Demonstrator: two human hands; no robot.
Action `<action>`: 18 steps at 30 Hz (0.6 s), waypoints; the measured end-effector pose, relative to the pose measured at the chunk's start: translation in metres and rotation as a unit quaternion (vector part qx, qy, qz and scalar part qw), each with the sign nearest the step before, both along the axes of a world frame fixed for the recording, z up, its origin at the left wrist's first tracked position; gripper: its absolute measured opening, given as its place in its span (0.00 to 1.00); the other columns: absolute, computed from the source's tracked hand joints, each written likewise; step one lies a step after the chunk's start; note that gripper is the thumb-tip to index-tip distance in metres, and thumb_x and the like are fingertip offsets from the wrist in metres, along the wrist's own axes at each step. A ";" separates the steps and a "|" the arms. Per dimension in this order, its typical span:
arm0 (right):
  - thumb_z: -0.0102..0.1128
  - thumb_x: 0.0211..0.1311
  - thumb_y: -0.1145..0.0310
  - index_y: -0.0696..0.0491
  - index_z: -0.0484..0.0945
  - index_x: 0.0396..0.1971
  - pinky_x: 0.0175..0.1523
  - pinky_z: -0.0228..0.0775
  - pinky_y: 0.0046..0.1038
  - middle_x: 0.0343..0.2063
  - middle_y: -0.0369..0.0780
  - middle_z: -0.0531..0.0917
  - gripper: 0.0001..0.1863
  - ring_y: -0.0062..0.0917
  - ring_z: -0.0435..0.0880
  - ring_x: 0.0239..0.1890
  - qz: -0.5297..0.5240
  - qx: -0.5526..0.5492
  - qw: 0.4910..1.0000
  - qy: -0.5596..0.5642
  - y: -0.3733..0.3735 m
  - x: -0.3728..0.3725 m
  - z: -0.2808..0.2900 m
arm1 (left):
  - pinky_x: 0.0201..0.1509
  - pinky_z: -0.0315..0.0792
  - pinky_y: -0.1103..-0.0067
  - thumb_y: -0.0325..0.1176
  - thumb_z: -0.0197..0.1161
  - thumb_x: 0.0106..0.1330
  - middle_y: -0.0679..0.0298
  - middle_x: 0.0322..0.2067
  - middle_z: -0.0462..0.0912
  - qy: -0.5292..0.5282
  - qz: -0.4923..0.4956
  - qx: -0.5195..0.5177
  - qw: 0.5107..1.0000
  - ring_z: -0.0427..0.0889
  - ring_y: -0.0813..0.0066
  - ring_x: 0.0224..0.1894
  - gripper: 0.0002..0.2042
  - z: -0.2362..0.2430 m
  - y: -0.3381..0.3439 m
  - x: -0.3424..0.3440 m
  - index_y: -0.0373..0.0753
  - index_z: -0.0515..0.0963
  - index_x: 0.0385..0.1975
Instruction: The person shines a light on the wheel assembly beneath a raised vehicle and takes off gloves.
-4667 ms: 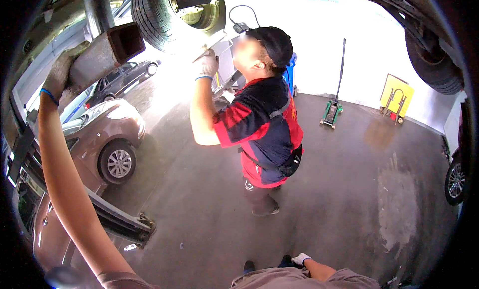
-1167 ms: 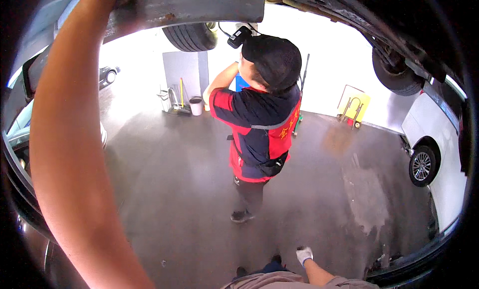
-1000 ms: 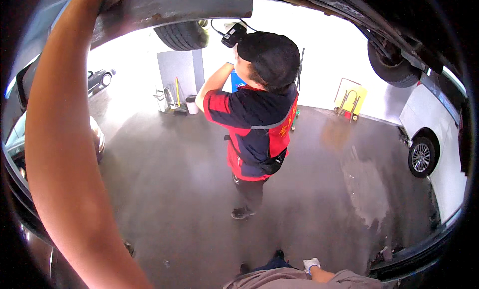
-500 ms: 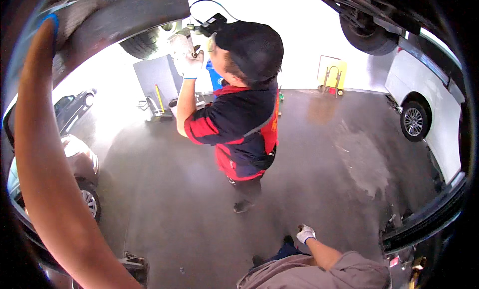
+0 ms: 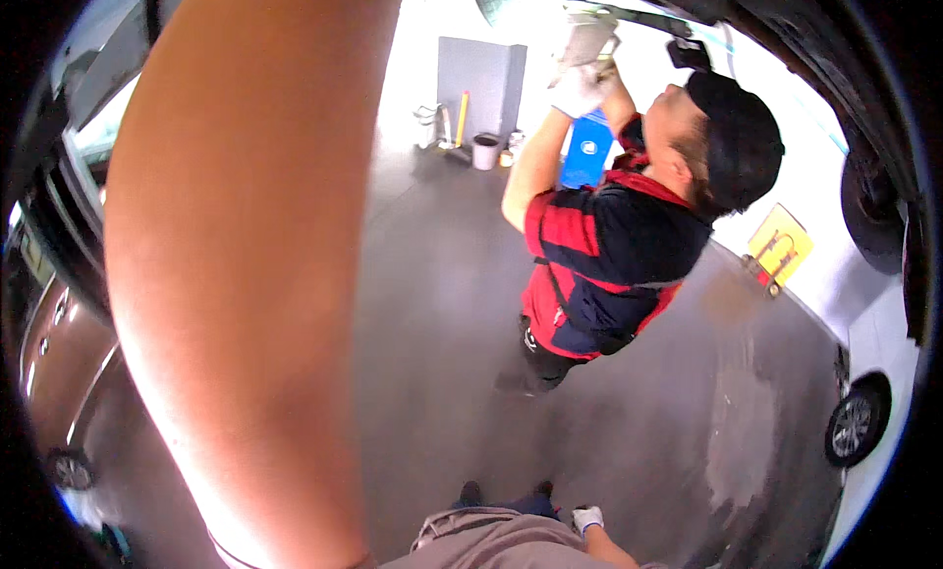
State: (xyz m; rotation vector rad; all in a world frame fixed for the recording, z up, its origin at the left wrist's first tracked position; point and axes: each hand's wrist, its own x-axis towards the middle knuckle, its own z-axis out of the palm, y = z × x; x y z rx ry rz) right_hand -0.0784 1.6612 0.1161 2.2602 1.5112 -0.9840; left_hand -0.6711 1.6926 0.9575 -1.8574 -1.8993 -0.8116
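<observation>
Across the left of the view rises my bare left forearm, large and close; it leaves at the top edge, so my left hand is out of sight. Low down beside my trousers hangs my right hand [image 5: 587, 517] in a white glove. Its fingers look curled, and whatever they may hold is too small to make out. A co-worker [image 5: 629, 245] in a black cap and a black-and-red shirt stands ahead, white-gloved hands [image 5: 582, 89] raised to a blurred pale part [image 5: 589, 38] overhead. The dark underside of a raised vehicle [image 5: 835, 58] spans the upper right.
A blue bin [image 5: 587, 148], a grey panel [image 5: 479, 87] and a bucket [image 5: 485, 151] stand by the far wall. Right of the co-worker is a yellow board [image 5: 782, 245] with a hand truck. A white vehicle [image 5: 869, 333] stands right, a brown car [image 5: 64, 353] left.
My view has swung left, so the co-worker appears farther right. My left arm now looms larger and its hand has left the frame. My right hand sits lower in view.
</observation>
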 end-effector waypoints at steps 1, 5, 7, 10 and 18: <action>0.62 0.49 0.63 0.57 0.83 0.35 0.43 0.75 0.34 0.34 0.48 0.85 0.15 0.38 0.85 0.39 0.055 0.016 0.998 0.018 0.005 0.001 -0.005 | 0.46 0.75 0.76 0.35 0.49 0.69 0.53 0.43 0.82 -0.001 0.001 0.001 1.000 0.84 0.71 0.37 0.16 -0.002 -0.001 0.001 0.33 0.77 0.49; 0.60 0.52 0.69 0.55 0.82 0.34 0.25 0.74 0.35 0.24 0.44 0.83 0.10 0.32 0.81 0.20 0.006 -0.019 0.986 0.163 0.036 0.059 -0.126 | 0.45 0.76 0.76 0.35 0.49 0.69 0.53 0.43 0.82 -0.007 -0.002 0.009 1.000 0.84 0.71 0.36 0.16 -0.003 -0.003 0.013 0.33 0.77 0.49; 0.57 0.53 0.71 0.56 0.81 0.34 0.24 0.73 0.35 0.23 0.45 0.82 0.09 0.32 0.78 0.18 0.002 -0.051 0.981 0.188 -0.001 -0.016 -0.034 | 0.45 0.76 0.76 0.35 0.49 0.69 0.53 0.43 0.83 -0.015 0.036 -0.009 0.999 0.84 0.70 0.36 0.16 -0.028 -0.026 -0.007 0.33 0.77 0.49; 0.60 0.55 0.65 0.55 0.82 0.40 0.32 0.76 0.38 0.25 0.44 0.84 0.15 0.35 0.84 0.26 0.052 -0.014 0.974 0.220 0.034 0.012 -0.082 | 0.45 0.76 0.76 0.35 0.49 0.69 0.52 0.43 0.83 -0.022 0.012 0.029 0.999 0.84 0.70 0.35 0.16 -0.020 -0.020 0.003 0.33 0.77 0.48; 0.58 0.56 0.53 0.62 0.80 0.39 0.41 0.73 0.41 0.34 0.52 0.83 0.24 0.44 0.81 0.38 0.235 -0.034 0.965 0.116 0.017 -0.011 -0.091 | 0.44 0.76 0.75 0.35 0.49 0.69 0.51 0.42 0.83 -0.049 0.025 0.034 0.998 0.85 0.70 0.34 0.16 -0.029 -0.030 0.014 0.33 0.78 0.48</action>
